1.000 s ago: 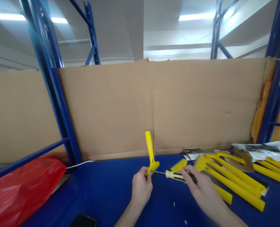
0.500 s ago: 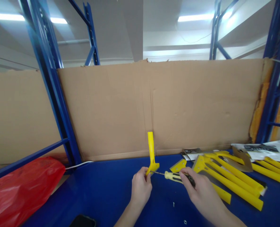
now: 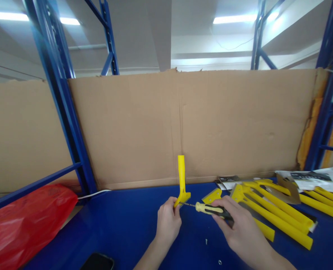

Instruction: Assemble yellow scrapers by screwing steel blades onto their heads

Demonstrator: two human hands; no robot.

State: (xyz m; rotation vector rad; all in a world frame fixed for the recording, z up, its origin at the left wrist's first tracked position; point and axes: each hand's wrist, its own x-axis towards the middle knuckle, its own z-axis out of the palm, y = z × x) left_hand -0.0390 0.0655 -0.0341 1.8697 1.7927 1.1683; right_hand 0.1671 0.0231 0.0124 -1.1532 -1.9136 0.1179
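Observation:
My left hand [image 3: 167,221] is closed around the head end of a yellow scraper [image 3: 181,176], whose tubular handle points upward. In my right hand [image 3: 239,225] is a screwdriver [image 3: 207,209] with a cream and black grip, its fingers wrapped round the back of it. The screwdriver's shaft points left, and its tip meets the scraper head close to my left fingers. Whether the tip sits in a screw is too small to tell. On the blue table below lie a small screw [image 3: 206,242] and a nut [image 3: 220,262].
Several yellow scrapers [image 3: 278,213] lie piled at the right, beside a loose yellow head piece [image 3: 212,195]. Printed packaging [image 3: 315,180] lies behind them. A red plastic bag [image 3: 28,221] and a dark phone [image 3: 98,261] are on the left. A cardboard panel [image 3: 127,131] stands behind.
The scraper's handle has tipped slightly to the right and stands more upright. My right hand has turned a little on the screwdriver, whose tip stays at the scraper head.

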